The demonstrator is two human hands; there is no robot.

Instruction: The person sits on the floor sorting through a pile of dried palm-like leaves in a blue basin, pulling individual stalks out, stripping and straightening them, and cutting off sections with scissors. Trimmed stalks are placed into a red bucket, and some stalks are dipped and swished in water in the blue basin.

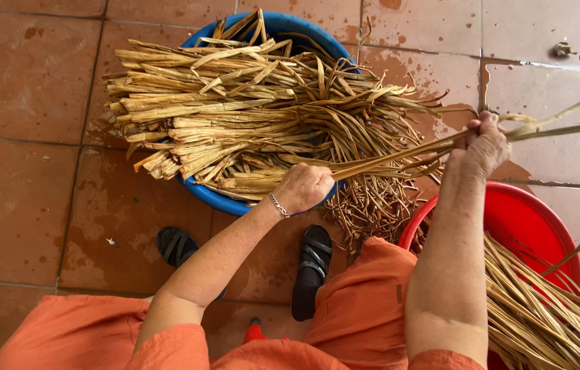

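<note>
orange clothing [345,322] fills the bottom of the frame. above it, a heap of dried reed strips [235,116] covers a blue basin [216,197] at upper centre; a red basin [530,226] sits at lower right. left hand [304,186] and right hand [485,147], fingers clenched, grasp one thin bundle of strips [399,156] stretched between them.

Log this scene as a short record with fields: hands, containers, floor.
left hand: left hand closed on dried reed strips
right hand: right hand gripping the same strips farther along
blue basin: blue basin heaped with a dried reed pile
red basin: red basin at the right, holding long strips
floor: wet terracotta tiles
feet: black sandals
</note>
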